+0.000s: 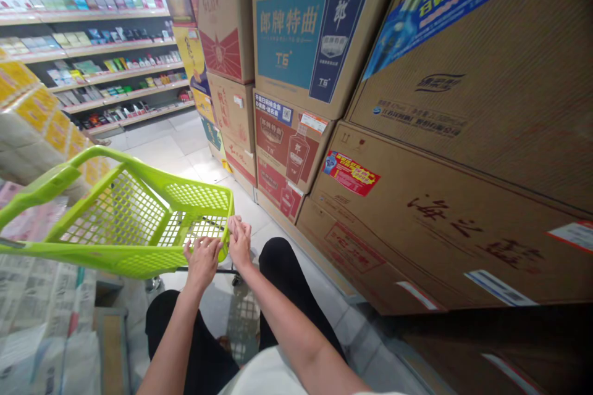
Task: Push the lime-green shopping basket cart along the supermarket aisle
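A lime-green plastic shopping cart [139, 253] stands at the left, its basket of latticed walls turned sideways to me. On the near side rim, close to the corner, my left hand [204, 259] is closed with its fingers hooked over the edge. My right hand [239, 241] grips the short end rim at the same corner, its fingers curled round it. The basket floor shows through the lattice with nothing lying on it that I can make out. The cart's handle lies at the far left, away from both hands. A caster [236, 279] shows under the basket.
Tall stacks of cardboard cartons [296, 160] line the right side, close to my right knee. Yellow-and-white packs [50, 117] are piled on the left beyond the cart. Store shelves [111, 46] with small boxes stand at the back. Pale floor tiles [185, 139] run between.
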`<act>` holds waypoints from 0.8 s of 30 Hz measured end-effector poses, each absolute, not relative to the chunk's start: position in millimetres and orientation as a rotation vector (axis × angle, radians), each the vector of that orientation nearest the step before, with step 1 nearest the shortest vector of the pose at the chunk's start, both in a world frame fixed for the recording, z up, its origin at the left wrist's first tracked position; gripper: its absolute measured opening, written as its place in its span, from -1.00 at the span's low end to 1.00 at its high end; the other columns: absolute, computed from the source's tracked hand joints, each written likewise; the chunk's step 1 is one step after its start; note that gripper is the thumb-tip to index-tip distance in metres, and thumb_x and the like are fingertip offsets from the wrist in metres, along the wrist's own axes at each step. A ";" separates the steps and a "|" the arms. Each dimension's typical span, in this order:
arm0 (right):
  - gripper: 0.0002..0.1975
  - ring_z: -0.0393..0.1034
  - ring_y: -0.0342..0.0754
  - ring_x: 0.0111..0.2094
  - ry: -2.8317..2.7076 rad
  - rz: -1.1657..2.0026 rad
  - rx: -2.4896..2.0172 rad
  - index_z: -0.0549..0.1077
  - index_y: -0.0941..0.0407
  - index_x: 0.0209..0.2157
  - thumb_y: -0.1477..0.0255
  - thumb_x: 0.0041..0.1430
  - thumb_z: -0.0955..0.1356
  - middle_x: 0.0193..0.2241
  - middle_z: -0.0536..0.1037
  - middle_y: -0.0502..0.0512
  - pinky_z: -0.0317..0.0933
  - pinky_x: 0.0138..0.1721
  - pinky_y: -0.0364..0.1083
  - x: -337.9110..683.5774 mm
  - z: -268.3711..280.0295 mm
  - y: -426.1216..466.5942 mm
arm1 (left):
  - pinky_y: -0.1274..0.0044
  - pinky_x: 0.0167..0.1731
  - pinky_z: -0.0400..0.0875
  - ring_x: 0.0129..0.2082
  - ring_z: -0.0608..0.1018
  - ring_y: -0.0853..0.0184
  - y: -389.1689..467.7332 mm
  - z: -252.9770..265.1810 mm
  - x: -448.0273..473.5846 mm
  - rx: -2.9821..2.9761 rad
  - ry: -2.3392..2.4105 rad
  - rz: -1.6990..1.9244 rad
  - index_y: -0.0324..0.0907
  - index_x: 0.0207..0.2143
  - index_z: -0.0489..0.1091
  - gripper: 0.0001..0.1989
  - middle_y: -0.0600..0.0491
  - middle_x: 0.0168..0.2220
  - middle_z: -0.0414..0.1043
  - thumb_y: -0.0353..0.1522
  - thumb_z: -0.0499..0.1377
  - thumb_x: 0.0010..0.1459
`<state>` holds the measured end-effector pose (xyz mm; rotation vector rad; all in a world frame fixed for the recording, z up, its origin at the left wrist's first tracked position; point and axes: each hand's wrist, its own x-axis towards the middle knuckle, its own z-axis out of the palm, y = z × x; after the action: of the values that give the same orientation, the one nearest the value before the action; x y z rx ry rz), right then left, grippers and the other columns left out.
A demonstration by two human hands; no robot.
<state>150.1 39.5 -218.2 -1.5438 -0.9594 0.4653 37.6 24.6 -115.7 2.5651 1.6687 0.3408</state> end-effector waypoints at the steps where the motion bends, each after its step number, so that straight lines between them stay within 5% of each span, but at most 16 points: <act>1: -0.31 0.35 -0.04 -0.07 -0.957 0.500 -1.562 0.32 0.06 0.18 0.68 -0.03 0.20 -0.13 0.39 0.13 0.21 0.09 -0.05 149.8 -219.2 39.7 | 0.20 0.17 -0.21 0.10 0.32 0.17 24.9 -115.1 36.9 2.571 1.659 0.336 0.02 -0.10 0.46 -0.64 0.02 -0.04 0.50 -0.22 -0.11 0.32; 13: -0.43 0.39 0.03 -0.11 -0.869 0.636 -1.712 0.42 0.11 0.08 0.63 0.00 0.22 -0.20 0.41 0.16 0.26 0.03 -0.01 151.6 -220.7 36.4 | 0.19 0.17 -0.19 0.07 0.34 0.19 29.9 -114.0 21.5 2.570 1.731 0.334 0.11 -0.06 0.46 -0.65 0.03 -0.04 0.49 -0.23 -0.09 0.32; 18: -0.37 0.32 -0.03 0.02 -0.914 0.474 -1.563 0.32 0.06 0.17 0.63 0.02 0.20 -0.04 0.38 0.15 0.16 0.14 -0.04 154.9 -211.6 35.2 | 0.20 0.18 -0.22 0.05 0.34 0.19 31.6 -115.3 37.3 2.589 1.791 0.380 0.11 -0.05 0.45 -0.63 0.03 -0.06 0.49 -0.23 -0.12 0.32; 24: -0.41 0.39 -0.02 -0.11 -0.859 0.554 -1.660 0.41 0.10 0.09 0.65 -0.01 0.21 -0.17 0.44 0.13 0.24 0.05 -0.05 161.7 -209.7 37.7 | 0.28 0.15 -0.06 0.01 0.36 0.18 38.8 -113.3 27.5 2.646 1.878 0.442 -0.02 -0.01 0.44 -0.63 -0.04 -0.02 0.45 -0.16 -0.04 0.29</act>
<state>161.7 37.7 -209.7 -1.6599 -0.8585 0.5535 27.5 38.8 -113.3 2.6462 1.8776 0.4416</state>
